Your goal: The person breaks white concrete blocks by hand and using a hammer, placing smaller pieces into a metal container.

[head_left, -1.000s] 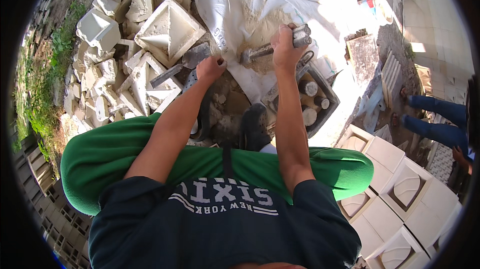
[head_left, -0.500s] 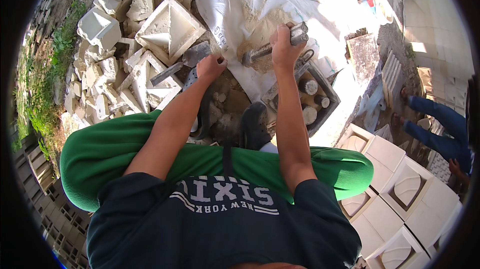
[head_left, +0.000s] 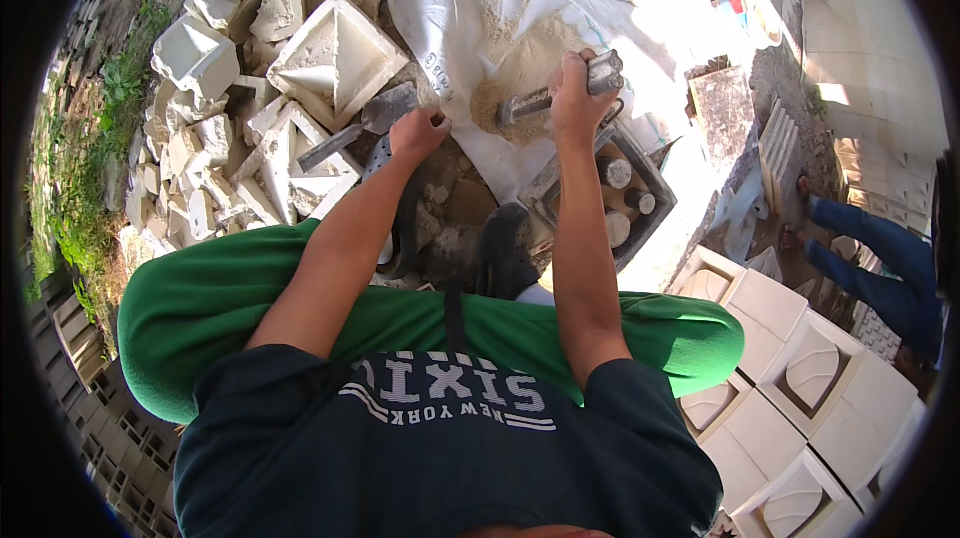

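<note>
Grips with the closed right hand [head_left: 575, 103] a long grey bar-shaped tool [head_left: 605, 73], thick and ridged at one end and thinner at the other. Points the thinner end toward the left, at a hollow in the pale beige sand [head_left: 540, 48]. Cannot tell surely about contact between this end and the sand. Holds the left hand [head_left: 420, 133] apart from the right, with fingers curled in a loose fist; cannot tell about any small thing inside it. Has just beside this fist a grey metal trowel [head_left: 390, 110], with its flat blade toward the hand and its straight handle over broken white pieces.

Has below the sand a wrinkled white plastic sheet [head_left: 425, 13]. Has partly behind the right forearm a dark grey square-edged box [head_left: 657, 176] with several grey cylinders [head_left: 617, 173] in it, round ends up. Wears green trousers [head_left: 220, 308] and dark clogs [head_left: 503, 253], with one clog near this box.

Shows farther on the left a heap of broken white blocks [head_left: 205, 133], with a large white square block [head_left: 310, 63] tilted among them, and green plants [head_left: 122, 88] beyond. Shows at lower right rows of cream square blocks [head_left: 850, 408] with leaf-shaped relief, and above them the blue jeans [head_left: 870, 223] of another person.
</note>
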